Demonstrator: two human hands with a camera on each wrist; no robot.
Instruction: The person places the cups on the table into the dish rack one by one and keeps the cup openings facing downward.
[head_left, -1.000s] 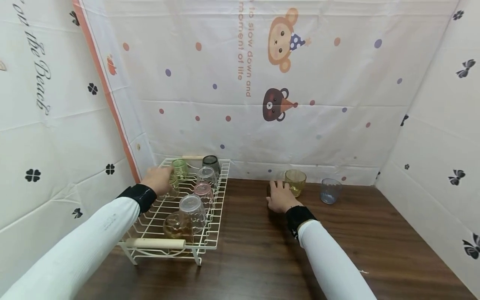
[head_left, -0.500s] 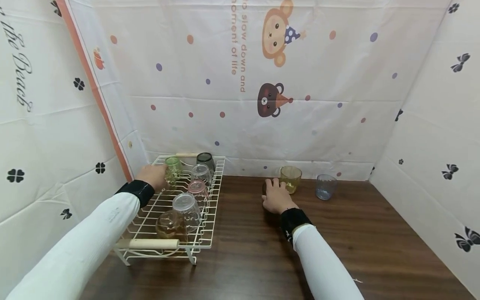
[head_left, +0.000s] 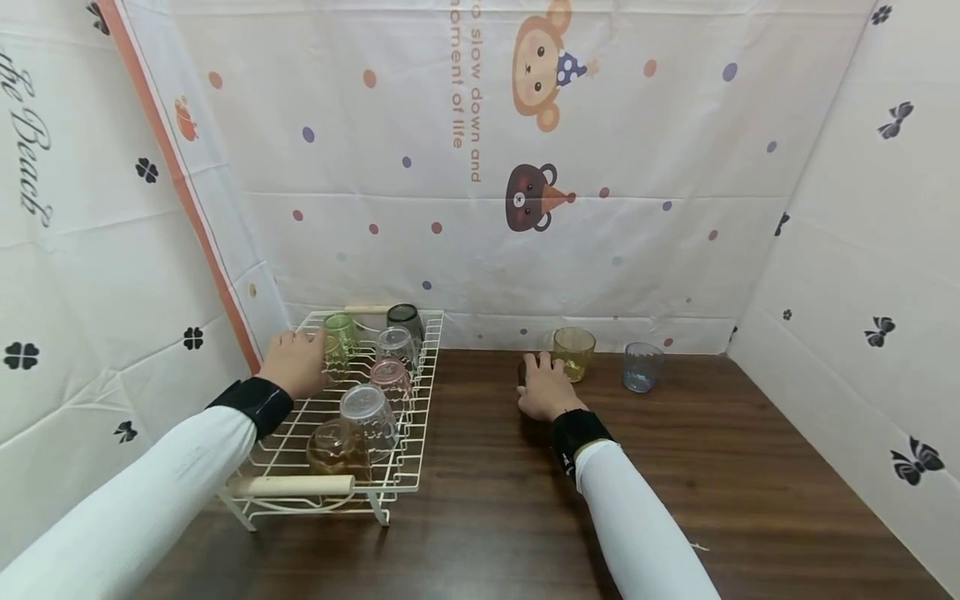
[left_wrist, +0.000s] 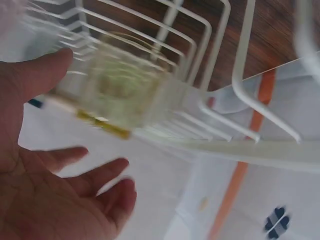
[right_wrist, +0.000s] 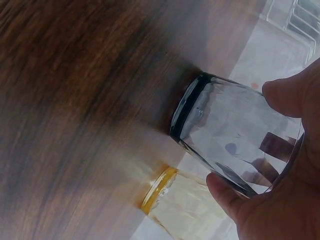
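My left hand [head_left: 295, 363] is over the left side of a white wire rack [head_left: 291, 487], its fingers spread and apart from a yellow-green glass [left_wrist: 122, 82] standing in the rack. Part of that glass is behind the hand in the head view; a green glass [head_left: 341, 332] is just beyond it. On the wooden table my right hand [head_left: 546, 390] holds a dark grey glass [right_wrist: 235, 130] with thumb and fingers round its sides. The hand covers most of that glass in the head view. Close to its right stands a yellow glass [head_left: 573, 354].
A blue glass [head_left: 642, 367] stands farther right on the table. Other glasses on the rack are a dark one [head_left: 406, 320], a pink one [head_left: 390, 377], an amber one [head_left: 337, 450] and clear ones [head_left: 367, 415]. Printed cloth [head_left: 375, 167] walls the table at back and sides.
My left hand has loosened from the yellow-green glass and drawn slightly back from it. The right hand stays at the dark grey glass. The head view has turned a little, shifting everything left.
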